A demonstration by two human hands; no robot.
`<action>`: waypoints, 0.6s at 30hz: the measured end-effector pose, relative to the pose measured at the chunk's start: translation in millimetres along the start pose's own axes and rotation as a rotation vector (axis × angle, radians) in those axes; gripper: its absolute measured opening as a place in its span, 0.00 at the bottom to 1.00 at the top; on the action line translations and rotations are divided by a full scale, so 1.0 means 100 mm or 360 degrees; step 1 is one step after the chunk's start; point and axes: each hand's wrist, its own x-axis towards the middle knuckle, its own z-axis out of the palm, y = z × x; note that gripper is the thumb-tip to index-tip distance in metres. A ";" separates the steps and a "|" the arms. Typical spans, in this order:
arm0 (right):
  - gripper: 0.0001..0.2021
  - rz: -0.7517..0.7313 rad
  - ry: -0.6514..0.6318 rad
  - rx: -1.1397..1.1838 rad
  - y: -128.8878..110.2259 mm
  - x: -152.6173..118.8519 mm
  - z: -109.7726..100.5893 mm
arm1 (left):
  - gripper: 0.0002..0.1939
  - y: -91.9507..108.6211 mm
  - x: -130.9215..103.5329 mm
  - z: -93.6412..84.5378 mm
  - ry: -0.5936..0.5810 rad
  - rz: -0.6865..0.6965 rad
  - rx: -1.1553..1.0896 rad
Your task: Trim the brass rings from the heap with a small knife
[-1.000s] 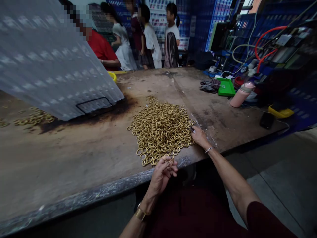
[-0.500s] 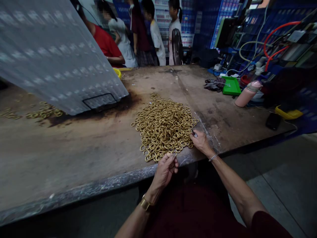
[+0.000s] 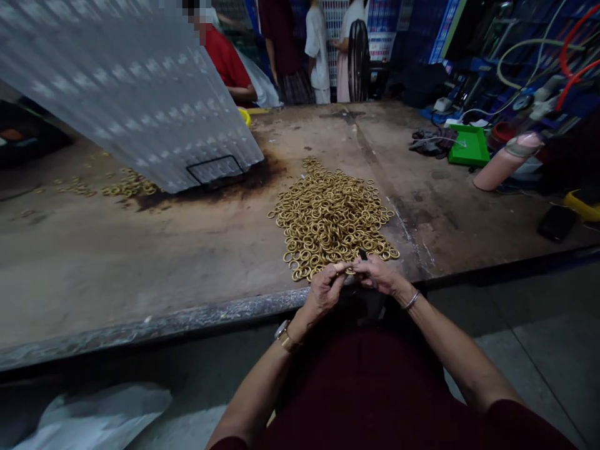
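Observation:
A heap of brass-coloured rings (image 3: 328,212) lies on the worn tabletop near its front edge. At the heap's front side my two hands meet fingertip to fingertip. My left hand (image 3: 324,290) is closed in a pinch on a single ring (image 3: 349,269), mostly covered by the fingers. My right hand (image 3: 380,275) is closed around a small dark tool (image 3: 362,254), whose tip sticks up past the fingers; its exact kind is too small to make out. The right fingertips touch or nearly touch the ring.
A large grey ribbed crate (image 3: 154,94) stands tilted at left, with scattered rings (image 3: 129,184) behind its lower edge. To the right are a green tray (image 3: 469,145), a pink bottle (image 3: 509,161) and a dark phone-like object (image 3: 557,223). Several people stand beyond the table.
My right hand has moved left from the heap's right side to meet my left hand. The left hand stays at the front edge with its ring. The view has tilted down and shifted left.

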 end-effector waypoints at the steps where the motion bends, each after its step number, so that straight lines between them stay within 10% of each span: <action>1: 0.12 0.0037 -0.0054 0.0043 0.01 -0.01 0.01 | 0.11 0.00 -0.01 0.00 -0.0001 0.0005 0.0010; 6: 0.11 0.0036 -0.0012 -0.0171 0.09 -0.03 0.05 | 0.10 -0.01 -0.05 -0.02 -0.0009 0.0017 0.0114; 14: 0.12 -0.0594 0.0471 -0.0925 0.10 -0.09 0.15 | 0.09 -0.01 -0.09 0.04 -0.0012 -0.0006 0.0309; 18: 0.16 -0.0457 0.0517 -0.0916 0.12 -0.04 0.13 | 0.08 0.04 -0.10 0.10 -0.0079 -0.0118 0.0136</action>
